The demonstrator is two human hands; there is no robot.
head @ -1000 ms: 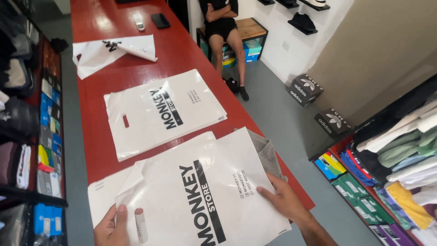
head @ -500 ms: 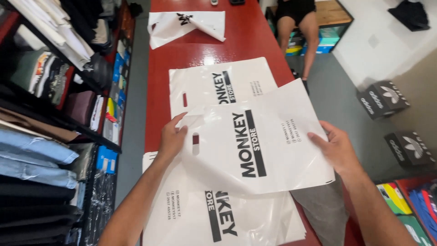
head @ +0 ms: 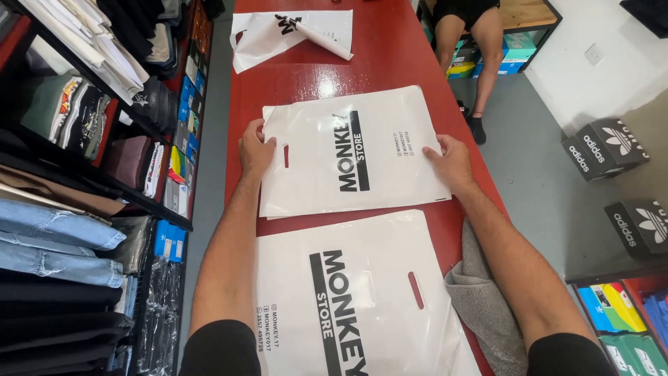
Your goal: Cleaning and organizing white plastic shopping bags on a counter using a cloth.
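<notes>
Head view, looking down a red bench (head: 396,56) with white plastic carrier bags laid along it

Step in hand, judging from the pose: flattening and squaring the middle bag (head: 348,118), which lies flat at the centre of the bench, handle slot toward 9 o'clock, black lettering running across it. Lies just beyond a second, nearer bag (head: 362,306) at 6 o'clock, the two edges close but not clearly overlapping. Third bag (head: 292,31) at 12 o'clock, one corner folded over, well apart from both hands

Left hand (head: 256,150) at the 9 o'clock edge of the middle bag, just beside the slot, fingers loosely curled over the rim; cannot tell whether pinching the film or only resting on it. Right hand (head: 451,159) at the 3 o'clock edge, relaxed and mostly spread, fingertips pressing down on the plastic, nothing gripped

Any further handling calls for an even touch on both edges at once: thin, slick film, likely to slide on the glossy bench or wrinkle if tugged from one side

Grey cloth (head: 480,306) bunched at 4 o'clock under the right forearm, touching the nearer bag. Shelves of folded clothes (head: 83,174) at 9 o'clock, black shoe boxes (head: 605,146) on the floor at 3 o'clock, a seated person (head: 473,28) at 1 o'clock
</notes>
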